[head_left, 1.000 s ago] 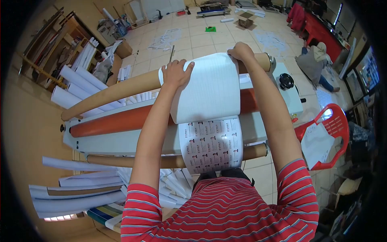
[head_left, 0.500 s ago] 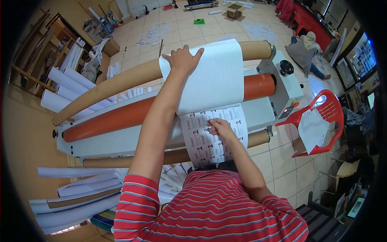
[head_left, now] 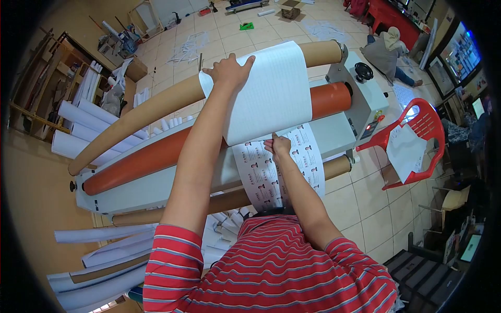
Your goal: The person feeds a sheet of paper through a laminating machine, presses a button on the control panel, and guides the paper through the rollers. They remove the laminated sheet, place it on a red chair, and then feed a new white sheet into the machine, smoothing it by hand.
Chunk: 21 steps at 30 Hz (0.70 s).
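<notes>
My left hand (head_left: 228,73) lies with fingers spread on the upper left of a white backing sheet (head_left: 271,96) faintly ruled with lines. That sheet drapes over the upper cardboard tube (head_left: 322,53) of a laminating machine and across its orange-red roller (head_left: 331,100). Below the sheet's lower edge hangs a printed sheet (head_left: 261,177) with rows of small portraits and text. At that edge, over the printed sheet, my right hand (head_left: 281,147) has its fingers curled together; what they hold, if anything, is hidden.
A grey machine end housing (head_left: 368,99) with a black handwheel (head_left: 364,71) stands right. Beyond it are a red plastic chair (head_left: 425,125) holding papers and a person (head_left: 386,52) seated on the floor. Large paper rolls (head_left: 86,125) lean at left; more lie below them.
My right hand has moved up the printed sheet to the white sheet's lower edge and turned, its fingers curled. My left hand stays on the white sheet. The camera view has shifted slightly.
</notes>
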{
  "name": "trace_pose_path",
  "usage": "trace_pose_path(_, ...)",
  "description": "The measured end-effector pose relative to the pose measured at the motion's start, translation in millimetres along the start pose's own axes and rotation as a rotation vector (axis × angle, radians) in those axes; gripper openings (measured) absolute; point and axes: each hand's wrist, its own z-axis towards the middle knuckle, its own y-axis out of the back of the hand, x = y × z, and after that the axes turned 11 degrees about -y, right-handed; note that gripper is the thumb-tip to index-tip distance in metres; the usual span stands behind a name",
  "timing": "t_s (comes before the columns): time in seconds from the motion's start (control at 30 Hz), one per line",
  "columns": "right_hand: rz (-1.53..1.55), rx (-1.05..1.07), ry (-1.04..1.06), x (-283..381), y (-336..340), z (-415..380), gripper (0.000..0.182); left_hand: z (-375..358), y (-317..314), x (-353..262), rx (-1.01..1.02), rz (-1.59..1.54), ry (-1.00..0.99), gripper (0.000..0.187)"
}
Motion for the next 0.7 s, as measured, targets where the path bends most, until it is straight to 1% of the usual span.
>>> trace_pose_path(0.23, -0.059, 0.031, -0.014, 5.1, 8.9, 4.2, 0.023, -0.6, -2.7, 3.7, -0.006, 0.006, -0.013, 0.085)
trace_pose_path(0.3, -0.082, 0.031, -0.026, 7.6, 9.5, 2.7, 0.025, -0.8, -1.9, 3.8, -0.006, 0.002, -0.010, 0.085)
trace_pose_path(0.37, -0.082, 0.059, -0.072, 9.8, 12.0, 1.3, 0.028, -1.9, -1.2, 2.2, -0.016, -0.028, 0.007, 0.077)
trace_pose_path(0.4, -0.083, 0.058, -0.068, 13.1, 15.8, 1.0, 0.028, -4.0, -0.9, 1.8, -0.019, -0.030, 0.006, 0.077)
trace_pose_path(0.5, 0.054, -0.077, 0.018, 37.0, 41.1, 7.4, 0.030, -3.1, 2.1, 0.6, -0.027, -0.040, 0.005, 0.077)
trace_pose_path(0.57, 0.019, -0.197, 0.107, 54.1, 53.6, 12.3, 0.027, -1.9, -0.4, 0.6, -0.007, -0.019, 0.012, 0.077)
trace_pose_path(0.7, -0.041, -0.247, 0.042, 61.4, 61.6, 9.1, 0.025, 0.4, -5.3, 2.4, -0.015, 0.033, -0.003, 0.083)
